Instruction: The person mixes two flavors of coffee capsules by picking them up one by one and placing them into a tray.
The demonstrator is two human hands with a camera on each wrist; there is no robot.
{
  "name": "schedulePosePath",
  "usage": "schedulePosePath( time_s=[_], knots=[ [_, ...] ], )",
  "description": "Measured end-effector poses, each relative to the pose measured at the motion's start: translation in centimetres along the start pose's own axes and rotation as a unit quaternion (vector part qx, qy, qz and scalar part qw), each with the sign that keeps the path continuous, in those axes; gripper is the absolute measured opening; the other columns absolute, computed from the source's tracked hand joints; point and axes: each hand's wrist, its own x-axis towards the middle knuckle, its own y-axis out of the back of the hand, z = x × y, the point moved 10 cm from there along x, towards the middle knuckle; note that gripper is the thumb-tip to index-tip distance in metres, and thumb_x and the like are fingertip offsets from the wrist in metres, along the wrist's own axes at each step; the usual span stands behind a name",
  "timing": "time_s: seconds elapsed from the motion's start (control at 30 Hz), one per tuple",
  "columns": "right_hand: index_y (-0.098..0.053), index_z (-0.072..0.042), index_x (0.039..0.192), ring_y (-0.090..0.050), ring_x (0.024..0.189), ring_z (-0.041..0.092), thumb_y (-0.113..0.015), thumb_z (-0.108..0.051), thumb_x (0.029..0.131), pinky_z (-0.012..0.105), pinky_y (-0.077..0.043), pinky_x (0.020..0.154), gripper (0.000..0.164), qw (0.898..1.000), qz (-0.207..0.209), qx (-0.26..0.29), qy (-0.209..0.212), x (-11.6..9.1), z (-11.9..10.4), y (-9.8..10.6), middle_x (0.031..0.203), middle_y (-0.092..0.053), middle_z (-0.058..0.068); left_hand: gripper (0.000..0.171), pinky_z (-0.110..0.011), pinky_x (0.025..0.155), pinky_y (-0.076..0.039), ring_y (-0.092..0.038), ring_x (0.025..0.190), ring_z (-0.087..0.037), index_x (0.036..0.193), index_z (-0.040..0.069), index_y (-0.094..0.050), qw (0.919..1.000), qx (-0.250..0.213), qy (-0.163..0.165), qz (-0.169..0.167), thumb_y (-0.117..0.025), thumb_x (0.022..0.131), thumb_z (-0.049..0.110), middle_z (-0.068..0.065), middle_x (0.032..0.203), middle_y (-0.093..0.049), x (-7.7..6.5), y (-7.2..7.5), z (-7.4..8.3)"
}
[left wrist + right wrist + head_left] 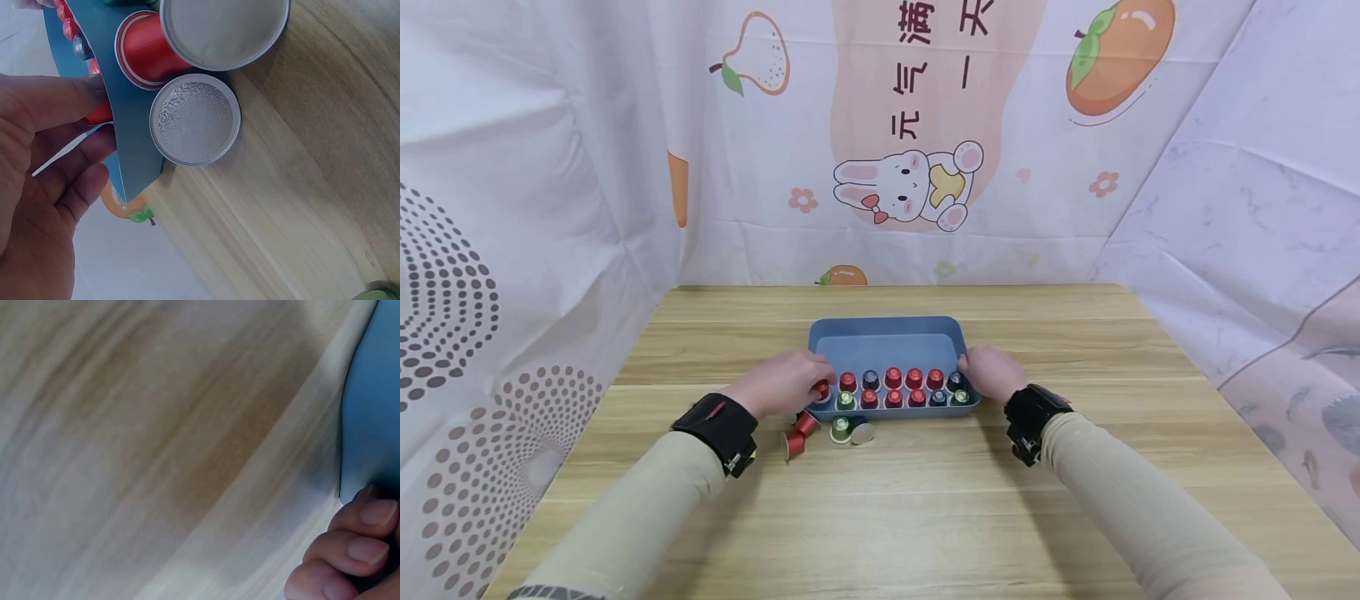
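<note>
A blue tray (887,346) lies on the table, with two rows of red, green and dark coffee capsules along its near side. My left hand (786,379) reaches over the tray's left end. Its thumb and fingers pinch a red coffee capsule (822,390) at the end of the rows; the left wrist view shows this red capsule (100,114) partly hidden behind the thumb. At the tray's right end, my right hand (992,372) holds the rim. Its curled fingers (350,550) show beside the blue wall in the right wrist view.
Outside the tray's near left corner lie several loose capsules, among them a red capsule (793,444), a green capsule (841,429) and a capsule with its pale lid (862,433) up. A printed curtain (760,167) hangs behind the wooden table (880,517).
</note>
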Motion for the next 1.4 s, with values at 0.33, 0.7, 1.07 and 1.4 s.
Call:
schedulePosePath(
  time_s=[0.33, 0.7, 1.07, 1.4],
  knots=[
    [-0.051, -0.008, 0.066, -0.054, 0.062, 0.024, -0.048, -0.015, 0.102, 0.047, -0.050, 0.064, 0.037, 1.000, 0.011, -0.002, 0.009, 0.0, -0.1, 0.1, 0.070, -0.057, 0.009, 0.016, -0.040, 0.087, -0.053, -0.062, 0.084, -0.018, 0.105, 0.009, -0.076, 0.9996, 0.020, 0.005, -0.020, -0.076, 0.090, 0.005, -0.001, 0.093, -0.071, 0.1, -0.6, 0.0],
    [-0.049, -0.009, 0.065, -0.055, 0.063, 0.024, -0.047, -0.016, 0.103, 0.048, -0.051, 0.066, 0.038, 1.000, 0.006, 0.000, 0.005, 0.1, 0.2, -0.2, 0.071, -0.058, 0.009, 0.013, -0.050, 0.101, -0.045, -0.063, 0.099, -0.025, 0.106, 0.012, -0.078, 0.9990, 0.014, 0.021, -0.038, -0.075, 0.093, 0.014, 0.000, 0.101, -0.074, 0.0, -1.1, -0.2],
    [-0.047, -0.011, 0.064, -0.054, 0.062, 0.023, -0.047, -0.016, 0.103, 0.045, -0.050, 0.064, 0.040, 1.000, 0.003, 0.004, 0.003, 0.1, 0.2, -0.1, 0.068, -0.055, 0.008, 0.013, -0.049, 0.100, -0.044, -0.061, 0.100, -0.023, 0.107, 0.014, -0.077, 0.9987, 0.004, 0.028, -0.042, -0.071, 0.096, 0.020, 0.002, 0.101, -0.074, -0.1, -1.2, -0.3],
    [-0.045, -0.011, 0.064, -0.053, 0.061, 0.023, -0.047, -0.015, 0.103, 0.044, -0.049, 0.063, 0.040, 1.000, 0.005, 0.005, 0.011, 0.0, 0.0, 0.0, 0.067, -0.053, 0.008, 0.020, -0.041, 0.094, -0.053, -0.063, 0.102, -0.023, 0.113, 0.007, -0.075, 0.9995, -0.012, 0.027, -0.014, -0.069, 0.096, 0.015, -0.006, 0.113, -0.070, -0.8, -0.1, -1.1]
  ],
)
